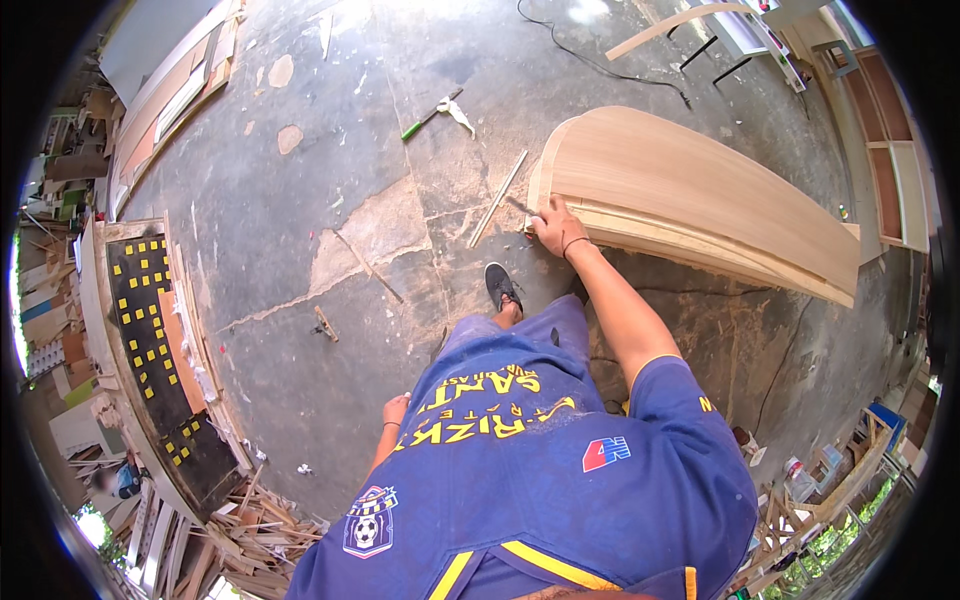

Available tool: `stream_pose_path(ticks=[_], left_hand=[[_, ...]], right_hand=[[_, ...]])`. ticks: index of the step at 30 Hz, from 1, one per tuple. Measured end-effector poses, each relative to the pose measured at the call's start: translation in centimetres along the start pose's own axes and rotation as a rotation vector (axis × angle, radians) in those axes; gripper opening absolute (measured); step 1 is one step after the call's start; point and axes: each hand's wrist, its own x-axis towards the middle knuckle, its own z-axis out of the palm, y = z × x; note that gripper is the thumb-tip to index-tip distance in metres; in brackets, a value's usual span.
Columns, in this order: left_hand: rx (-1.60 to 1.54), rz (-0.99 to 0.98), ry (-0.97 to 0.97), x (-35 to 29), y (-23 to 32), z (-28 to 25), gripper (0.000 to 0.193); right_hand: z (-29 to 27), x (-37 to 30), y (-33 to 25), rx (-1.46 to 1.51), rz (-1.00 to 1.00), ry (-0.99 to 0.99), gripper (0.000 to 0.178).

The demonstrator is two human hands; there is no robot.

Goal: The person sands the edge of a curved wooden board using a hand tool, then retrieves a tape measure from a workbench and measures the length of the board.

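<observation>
A curved wooden panel (690, 190) is lain on the concrete floor (300, 250), its near end pressed by the right hand (553, 232), fingers closed on a small pale object. The left hand (396, 409) is held loosely curled by the thigh. The surface appears smooth; little remaining work can be judged.

Cracked concrete floor (300, 230), curved plywood panel (700, 190), thin wood strip (498, 198), green-handled tool (432, 113), black cable (600, 65)
</observation>
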Motion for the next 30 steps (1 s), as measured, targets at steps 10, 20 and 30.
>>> stream_pose_path(ticks=[10,20,30], left_hand=[[-0.281,-0.075,-0.058,1.2,4.4,1.4,0.025],[-0.391,-0.091,-0.022,0.6,7.4,-0.9,0.024],[-0.235,-0.028,-0.041,3.1,4.9,-1.8,0.028]], right_hand=[[-1.7,-2.6,2.7,-0.044,0.058,0.081,0.033],[-5.5,-2.3,8.6,-0.155,0.165,0.079,0.026],[-6.8,0.9,9.9,-0.111,0.154,-0.043,0.027]])
